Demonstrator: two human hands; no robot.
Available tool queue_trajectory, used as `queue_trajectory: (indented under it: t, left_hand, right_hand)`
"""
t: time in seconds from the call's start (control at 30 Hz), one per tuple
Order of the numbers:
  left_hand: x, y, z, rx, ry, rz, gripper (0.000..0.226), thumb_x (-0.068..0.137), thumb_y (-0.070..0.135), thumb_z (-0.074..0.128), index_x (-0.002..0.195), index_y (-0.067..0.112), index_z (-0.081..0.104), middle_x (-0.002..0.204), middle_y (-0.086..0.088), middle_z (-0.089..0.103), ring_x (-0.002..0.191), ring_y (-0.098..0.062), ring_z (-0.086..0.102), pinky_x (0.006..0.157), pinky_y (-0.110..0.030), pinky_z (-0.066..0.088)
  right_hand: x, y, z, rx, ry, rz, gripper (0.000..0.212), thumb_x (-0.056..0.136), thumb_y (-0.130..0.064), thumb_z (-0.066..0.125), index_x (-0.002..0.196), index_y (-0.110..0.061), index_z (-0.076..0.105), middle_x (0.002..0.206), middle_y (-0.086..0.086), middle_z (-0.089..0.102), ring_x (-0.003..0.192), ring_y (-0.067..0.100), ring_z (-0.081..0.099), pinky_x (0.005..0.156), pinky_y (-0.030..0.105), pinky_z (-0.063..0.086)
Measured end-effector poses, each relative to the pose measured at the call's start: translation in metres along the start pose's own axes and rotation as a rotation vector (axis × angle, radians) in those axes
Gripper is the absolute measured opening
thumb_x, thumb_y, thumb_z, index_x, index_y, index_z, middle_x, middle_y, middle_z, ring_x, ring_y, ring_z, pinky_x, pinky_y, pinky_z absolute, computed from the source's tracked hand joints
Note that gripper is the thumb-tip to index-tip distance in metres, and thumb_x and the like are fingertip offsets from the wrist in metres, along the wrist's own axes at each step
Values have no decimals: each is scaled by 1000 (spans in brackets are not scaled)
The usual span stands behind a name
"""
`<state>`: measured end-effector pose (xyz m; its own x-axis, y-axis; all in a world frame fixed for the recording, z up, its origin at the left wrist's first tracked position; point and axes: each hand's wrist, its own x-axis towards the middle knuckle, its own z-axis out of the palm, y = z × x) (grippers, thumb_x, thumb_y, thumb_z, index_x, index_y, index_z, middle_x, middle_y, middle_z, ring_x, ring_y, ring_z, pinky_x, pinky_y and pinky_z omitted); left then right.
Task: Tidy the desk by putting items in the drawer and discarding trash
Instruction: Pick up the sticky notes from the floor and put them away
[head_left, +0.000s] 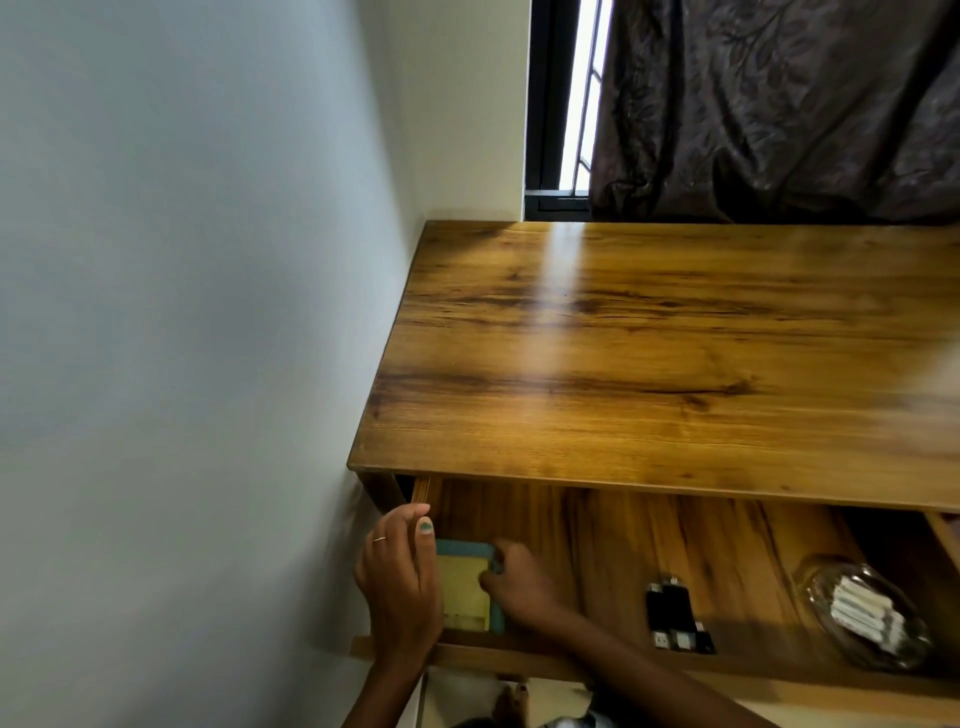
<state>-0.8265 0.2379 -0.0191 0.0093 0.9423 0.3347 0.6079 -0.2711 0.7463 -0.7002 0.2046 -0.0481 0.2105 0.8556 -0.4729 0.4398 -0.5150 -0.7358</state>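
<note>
The wooden drawer (597, 530) under the desk top (649, 364) stands pulled open. At its left end lies a flat yellow pad with a teal frame (465, 590). My left hand (400, 592) lies along the pad's left edge with the thumb up near the drawer's side wall. My right hand (517, 582) grips the pad's top right corner with curled fingers. Further right in the drawer lie black USB sticks (675, 616) and a clear glass dish (862, 613) holding white sticks.
A pale wall runs close along the desk's left side. A window and dark patterned curtain (779, 104) hang behind the desk. The drawer's front rail (675, 680) lies nearest me, with floor and feet below it.
</note>
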Motion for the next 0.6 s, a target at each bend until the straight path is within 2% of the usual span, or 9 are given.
queue_trajectory:
  t: [0.07,0.13,0.23,0.3,0.4,0.5,0.6]
  left_hand:
    - [0,0,0,-8,1,3,37,93,36,32,101,19,63,94,14,59,88,-7,53,78,-13,30]
    - [1,0,1,-11,3,0,36,92,36,31,101,20,63,94,15,58,88,-7,53,76,-19,33]
    - [0,0,2,-5,0,-14,36,92,38,31,101,21,62,94,15,57,89,-6,51,80,-28,33]
    - [-1,-1,3,5,-2,-17,36,92,38,31,101,22,62,95,16,57,90,-6,51,82,-29,33]
    - [-1,-1,3,-2,-5,-27,35,92,39,31,101,24,61,95,15,58,91,-7,52,82,-30,33]
    - [-1,0,1,-17,-10,-43,34,92,40,31,101,26,60,95,15,58,92,-6,52,82,-28,33]
    - [-1,1,0,-27,-15,-41,31,92,39,31,101,28,58,96,15,58,92,-4,51,80,-21,32]
  right_hand:
    - [1,-1,5,144,-67,81,54,90,-8,55,140,-12,35,127,7,54,105,13,56,81,22,51]
    - [2,0,9,131,-86,97,55,89,-7,56,140,-12,35,134,8,47,116,18,52,91,26,50]
    - [5,4,13,67,-60,89,55,88,-10,58,139,-14,37,137,7,44,118,19,50,96,32,49]
    - [6,1,13,-17,-5,44,52,88,-16,57,137,-18,39,137,6,44,117,19,50,96,34,48]
    - [10,-6,8,-252,79,-116,52,89,-25,54,138,-22,36,146,3,28,132,23,31,107,36,36]
    - [14,-13,3,-396,0,-182,54,92,-32,48,142,-21,30,152,2,19,139,28,16,112,40,24]
    - [18,-12,2,-512,-84,-214,52,93,-35,44,141,-20,32,151,7,23,137,32,17,112,44,23]
